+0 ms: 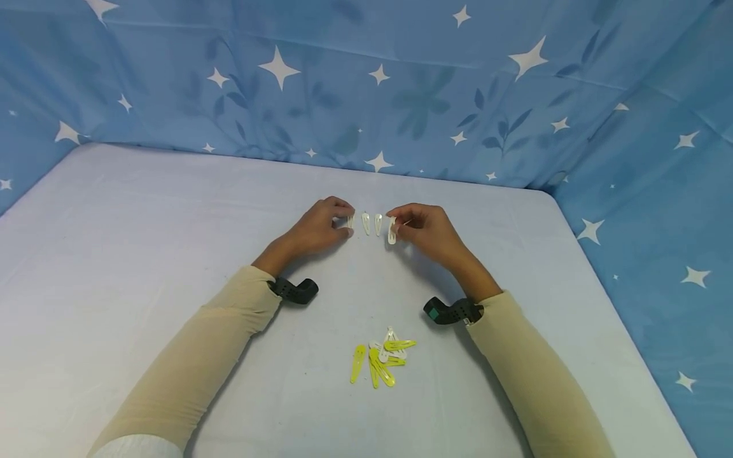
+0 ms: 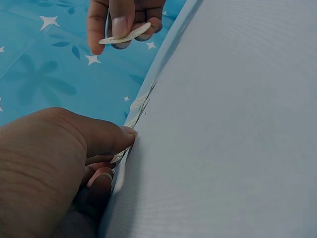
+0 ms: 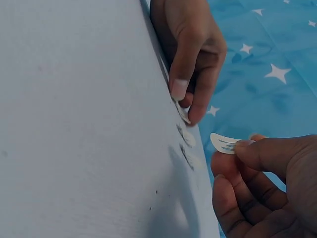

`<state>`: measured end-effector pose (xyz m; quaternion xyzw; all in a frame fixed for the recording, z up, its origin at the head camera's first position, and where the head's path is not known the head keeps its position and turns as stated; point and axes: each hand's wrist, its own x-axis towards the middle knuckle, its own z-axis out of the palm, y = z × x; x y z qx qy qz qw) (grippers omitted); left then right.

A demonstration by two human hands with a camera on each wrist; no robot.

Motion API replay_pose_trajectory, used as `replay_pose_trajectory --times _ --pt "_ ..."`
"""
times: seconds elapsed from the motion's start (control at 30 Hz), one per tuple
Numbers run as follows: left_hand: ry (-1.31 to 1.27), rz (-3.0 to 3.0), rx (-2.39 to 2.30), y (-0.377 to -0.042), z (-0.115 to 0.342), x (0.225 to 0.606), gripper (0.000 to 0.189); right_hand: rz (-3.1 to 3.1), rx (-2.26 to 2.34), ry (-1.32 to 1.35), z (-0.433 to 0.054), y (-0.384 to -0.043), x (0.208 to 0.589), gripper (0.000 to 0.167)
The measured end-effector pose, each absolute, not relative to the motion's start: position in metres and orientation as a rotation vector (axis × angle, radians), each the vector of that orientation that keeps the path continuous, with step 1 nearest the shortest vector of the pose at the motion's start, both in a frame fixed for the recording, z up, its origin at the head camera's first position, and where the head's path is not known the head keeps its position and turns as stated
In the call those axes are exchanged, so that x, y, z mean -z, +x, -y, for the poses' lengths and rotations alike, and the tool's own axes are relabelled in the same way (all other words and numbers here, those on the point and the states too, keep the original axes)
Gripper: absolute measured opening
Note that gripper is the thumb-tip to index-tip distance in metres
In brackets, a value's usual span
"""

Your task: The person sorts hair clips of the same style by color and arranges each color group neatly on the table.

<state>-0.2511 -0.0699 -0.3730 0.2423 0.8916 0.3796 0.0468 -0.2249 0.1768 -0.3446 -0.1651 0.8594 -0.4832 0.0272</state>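
Observation:
My left hand (image 1: 321, 226) rests at the far part of the table, thumb and fingertips pinching the two ends of a white snap hair clip (image 1: 350, 222) that lies there. Two more white hair clips, a left one (image 1: 366, 224) and a right one (image 1: 378, 224), lie side by side between my hands. Just right of them, my right hand (image 1: 432, 232) pinches another white hair clip (image 1: 392, 234) between thumb and fingers. In the right wrist view that held clip (image 3: 224, 143) is raised off the table, its rounded end sticking out past the thumb.
A loose pile of yellow hair clips (image 1: 382, 367) and white hair clips (image 1: 389, 337) lies nearer the front, with one yellow clip (image 1: 357, 364) at its left. A white cloth covers the table (image 1: 172, 210). Behind and to the right hangs a blue star-patterned curtain (image 1: 343, 76).

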Motion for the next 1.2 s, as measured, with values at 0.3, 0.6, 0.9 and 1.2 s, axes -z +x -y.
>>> replay_pose_trajectory --times 0.3,0.6,0.9,1.2 --pt "0.729 -2.723 -1.157 -0.251 0.07 0.373 0.046 -2.676 1.469 -0.356 -0.177 -0.241 0.35 0.025" --pt "0.733 -2.719 -1.149 -0.253 0.07 0.372 0.046 -2.72 1.373 -0.345 -0.171 -0.251 0.354 0.023" --pt "0.741 -2.715 -1.16 -0.253 0.069 0.373 0.046 -2.772 1.242 -0.262 -0.165 -0.257 0.356 0.025" --pt "0.733 -2.711 -1.176 -0.252 0.069 0.373 0.046 -2.776 1.189 -0.222 -0.161 -0.259 0.354 0.026"
